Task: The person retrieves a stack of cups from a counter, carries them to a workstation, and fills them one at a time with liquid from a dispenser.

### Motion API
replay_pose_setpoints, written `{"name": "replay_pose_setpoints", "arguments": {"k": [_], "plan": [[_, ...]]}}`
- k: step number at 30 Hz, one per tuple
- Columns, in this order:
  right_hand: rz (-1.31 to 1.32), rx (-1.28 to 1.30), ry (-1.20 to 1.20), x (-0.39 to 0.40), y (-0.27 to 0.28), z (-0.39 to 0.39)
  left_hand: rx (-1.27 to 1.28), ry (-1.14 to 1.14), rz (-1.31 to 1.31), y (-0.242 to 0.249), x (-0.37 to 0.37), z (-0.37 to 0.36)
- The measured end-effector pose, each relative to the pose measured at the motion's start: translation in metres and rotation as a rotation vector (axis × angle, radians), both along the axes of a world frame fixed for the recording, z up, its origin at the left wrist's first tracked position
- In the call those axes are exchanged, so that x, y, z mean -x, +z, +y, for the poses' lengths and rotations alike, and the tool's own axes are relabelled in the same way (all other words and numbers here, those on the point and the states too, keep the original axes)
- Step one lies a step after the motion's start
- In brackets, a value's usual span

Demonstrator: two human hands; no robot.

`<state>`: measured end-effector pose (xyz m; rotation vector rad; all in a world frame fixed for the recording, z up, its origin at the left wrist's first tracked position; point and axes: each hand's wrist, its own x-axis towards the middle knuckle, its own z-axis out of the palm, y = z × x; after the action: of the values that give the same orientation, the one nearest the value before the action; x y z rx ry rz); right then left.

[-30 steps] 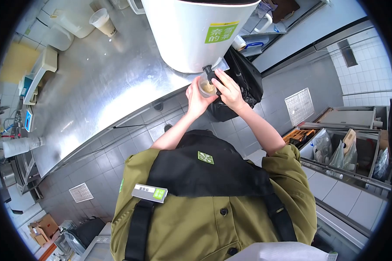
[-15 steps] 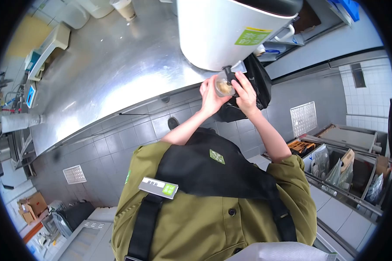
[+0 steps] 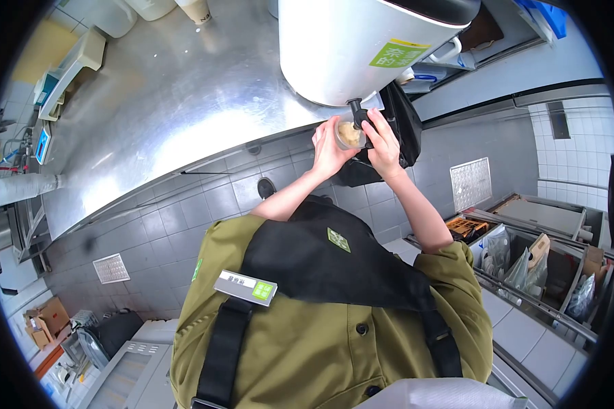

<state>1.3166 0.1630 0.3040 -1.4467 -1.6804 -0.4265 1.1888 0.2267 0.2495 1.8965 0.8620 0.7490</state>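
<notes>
In the head view, I see a metal counter [image 3: 184,88] spreading ahead and to the left of the hands. The big white container [image 3: 334,54] stands on it, just beyond them. A black bag [image 3: 406,129] is close on the right, below the counter's level; it leaves little free room, I judge. The left hand [image 3: 329,155] grasps a clear cup [image 3: 348,135] with pale content, just in front of the counter's edge and near the container's black tap [image 3: 357,112]. The right hand [image 3: 385,148] has its fingers over the tap and beside the cup, hiding part of both; whether it grips or only touches, I cannot tell. In my judgement, any movement here calls for a steady cup and gentle fingers.
</notes>
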Motion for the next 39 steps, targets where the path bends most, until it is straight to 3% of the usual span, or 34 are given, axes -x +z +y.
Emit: {"name": "replay_pose_setpoints", "arguments": {"k": [39], "plan": [[0.034, 0.075, 0.038, -0.002, 0.003, -0.005, 0.083, 0.006, -0.086, 0.007, -0.001, 0.004]]}}
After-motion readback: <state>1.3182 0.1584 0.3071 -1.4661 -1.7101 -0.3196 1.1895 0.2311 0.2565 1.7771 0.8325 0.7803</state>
